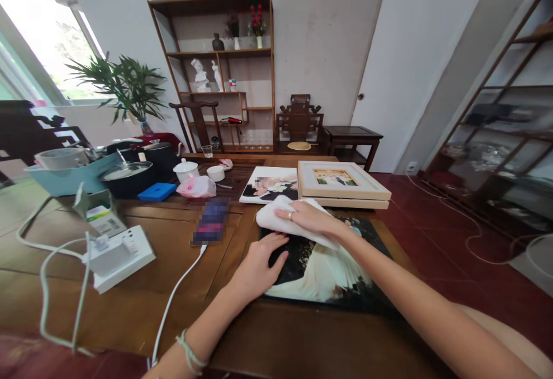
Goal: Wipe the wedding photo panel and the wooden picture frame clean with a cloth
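A large dark photo panel (319,272) with a pale flowing gown on it lies flat on the wooden table (207,315). My right hand (305,218) grips a white cloth (276,212) and presses it on the panel's far left part; the cloth hides that area. At the panel's left edge rests my left hand (263,261), fingers stretched out and thumb apart, holding nothing. Just beyond the cloth are a white-edged photo print (270,186) and stacked light wood picture frames (345,180).
Left of the panel lie a phone (211,223) with a white cable (177,287), a white power strip (125,258) and an opened small box (101,212). Farther back stand a blue bin (69,174), a dark pan (127,177), a lidded white cup (185,169) and a pink-white packet (196,187).
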Tool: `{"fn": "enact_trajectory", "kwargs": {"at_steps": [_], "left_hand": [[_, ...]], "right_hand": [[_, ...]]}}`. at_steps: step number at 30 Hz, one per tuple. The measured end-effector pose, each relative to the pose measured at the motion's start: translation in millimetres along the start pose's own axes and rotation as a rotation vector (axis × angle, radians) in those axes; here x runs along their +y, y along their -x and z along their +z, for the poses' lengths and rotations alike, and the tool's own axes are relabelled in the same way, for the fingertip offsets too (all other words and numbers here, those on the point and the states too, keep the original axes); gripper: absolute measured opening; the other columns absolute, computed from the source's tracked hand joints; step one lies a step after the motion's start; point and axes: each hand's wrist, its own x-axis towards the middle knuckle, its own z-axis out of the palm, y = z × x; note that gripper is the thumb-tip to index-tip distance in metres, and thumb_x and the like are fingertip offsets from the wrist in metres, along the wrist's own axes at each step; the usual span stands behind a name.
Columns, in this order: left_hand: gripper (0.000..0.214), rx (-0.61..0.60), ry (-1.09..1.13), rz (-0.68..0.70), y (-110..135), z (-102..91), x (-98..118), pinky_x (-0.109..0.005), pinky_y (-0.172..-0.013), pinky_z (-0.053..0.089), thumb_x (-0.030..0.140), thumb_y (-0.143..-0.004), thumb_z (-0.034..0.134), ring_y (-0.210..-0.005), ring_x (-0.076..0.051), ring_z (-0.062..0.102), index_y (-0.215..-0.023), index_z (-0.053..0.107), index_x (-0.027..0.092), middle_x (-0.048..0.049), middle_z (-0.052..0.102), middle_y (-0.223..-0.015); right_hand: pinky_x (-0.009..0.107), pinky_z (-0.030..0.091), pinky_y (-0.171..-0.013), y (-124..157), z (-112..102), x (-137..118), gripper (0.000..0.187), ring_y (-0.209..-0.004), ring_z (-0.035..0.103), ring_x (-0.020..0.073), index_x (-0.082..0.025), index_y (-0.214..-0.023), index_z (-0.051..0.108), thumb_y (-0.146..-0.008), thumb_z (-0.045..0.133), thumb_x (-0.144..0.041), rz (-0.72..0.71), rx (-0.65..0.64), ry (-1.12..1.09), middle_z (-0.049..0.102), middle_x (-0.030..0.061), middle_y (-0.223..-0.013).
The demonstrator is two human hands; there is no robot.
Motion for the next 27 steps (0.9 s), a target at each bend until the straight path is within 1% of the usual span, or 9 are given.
{"fn": "enact_trajectory", "kwargs": {"at_steps": [3, 5, 11, 15, 19, 21, 23, 25, 27], "left_hand": [[0.031, 0.001, -0.001, -0.002, 0, 0.0, 0, -0.04, -0.099, 0.043, 0.02, -0.084, 0.049, -0.114, -0.022, 0.055, -0.112, 0.062, 0.016, -0.0087, 0.063, -0.118], [0.031, 0.009, 0.005, 0.005, 1, -0.1, 0, -0.04, -0.099, 0.043, 0.02, -0.084, 0.049, -0.116, -0.022, 0.054, -0.112, 0.061, 0.015, -0.0095, 0.062, -0.119], [0.033, 0.021, 0.045, 0.037, 2, -0.4, 0, -0.04, -0.102, 0.04, 0.019, -0.084, 0.048, -0.12, -0.021, 0.05, -0.115, 0.059, 0.015, -0.0097, 0.059, -0.122], [0.032, 0.039, 0.031, 0.016, 1, -0.7, 1, -0.041, -0.102, 0.04, 0.022, -0.085, 0.049, -0.12, -0.021, 0.05, -0.115, 0.059, 0.017, -0.0092, 0.057, -0.125], [0.035, 0.023, 0.012, -0.01, 1, -2.3, 3, -0.042, -0.104, 0.037, 0.026, -0.086, 0.048, -0.124, -0.022, 0.045, -0.118, 0.057, 0.014, -0.0111, 0.05, -0.132], [0.036, 0.018, 0.01, -0.004, 1, -2.9, 4, -0.042, -0.105, 0.035, 0.026, -0.086, 0.048, -0.126, -0.022, 0.042, -0.119, 0.055, 0.014, -0.0115, 0.047, -0.134], [0.037, 0.012, 0.006, -0.002, 1, -2.9, 4, -0.042, -0.105, 0.035, 0.025, -0.086, 0.048, -0.126, -0.022, 0.041, -0.121, 0.054, 0.015, -0.0115, 0.047, -0.134], [0.037, 0.001, 0.0, -0.003, 1, -2.2, 3, -0.042, -0.105, 0.035, 0.024, -0.086, 0.048, -0.126, -0.021, 0.042, -0.121, 0.054, 0.014, -0.012, 0.049, -0.133], [0.037, -0.002, -0.007, -0.002, 1, -1.0, 2, -0.041, -0.105, 0.036, 0.024, -0.086, 0.048, -0.125, -0.022, 0.043, -0.121, 0.054, 0.013, -0.0128, 0.05, -0.131]], "right_hand": [[0.037, 0.042, -0.075, -1, 1, -1, 0.039, -0.078, 0.059, 0.0258, -0.018, -0.072, 0.061, -0.081, 0.047, -0.053, 0.006, 0.004, 0.001, 0.068, 0.0086, -0.086], [0.04, 0.041, -0.079, 7, -2, 4, 0.042, -0.084, 0.058, 0.0279, -0.016, -0.078, 0.062, -0.083, 0.044, -0.054, 0.04, 0.036, -0.002, 0.067, 0.0115, -0.093], [0.042, 0.032, -0.096, 60, -21, 37, 0.053, -0.108, 0.052, 0.0292, -0.016, -0.107, 0.06, -0.084, 0.039, -0.059, 0.123, 0.129, -0.023, 0.059, 0.0114, -0.119], [0.043, 0.031, -0.098, 95, -42, 70, 0.058, -0.109, 0.051, 0.0324, -0.014, -0.102, 0.063, -0.08, 0.041, -0.064, 0.246, 0.208, -0.006, 0.061, 0.0109, -0.117], [0.04, 0.034, -0.097, 115, -57, 92, 0.058, -0.108, 0.052, 0.0323, -0.014, -0.097, 0.063, -0.08, 0.04, -0.064, 0.267, 0.3, -0.076, 0.062, 0.0094, -0.116], [0.041, 0.034, -0.097, 123, -55, 93, 0.056, -0.107, 0.053, 0.0323, -0.015, -0.094, 0.063, -0.082, 0.038, -0.063, 0.249, 0.317, -0.041, 0.063, 0.0094, -0.114], [0.042, 0.034, -0.097, 134, -44, 84, 0.053, -0.108, 0.052, 0.0331, -0.017, -0.087, 0.064, -0.083, 0.036, -0.062, 0.245, 0.292, 0.055, 0.065, 0.0094, -0.109], [0.045, 0.035, -0.097, 152, -28, 68, 0.051, -0.113, 0.049, 0.0344, -0.019, -0.084, 0.065, -0.082, 0.037, -0.062, 0.276, 0.248, 0.163, 0.065, 0.0095, -0.11], [0.048, 0.034, -0.099, 174, -11, 46, 0.048, -0.12, 0.043, 0.0344, -0.022, -0.089, 0.066, -0.081, 0.041, -0.062, 0.307, 0.209, 0.236, 0.058, 0.0075, -0.122]]}}
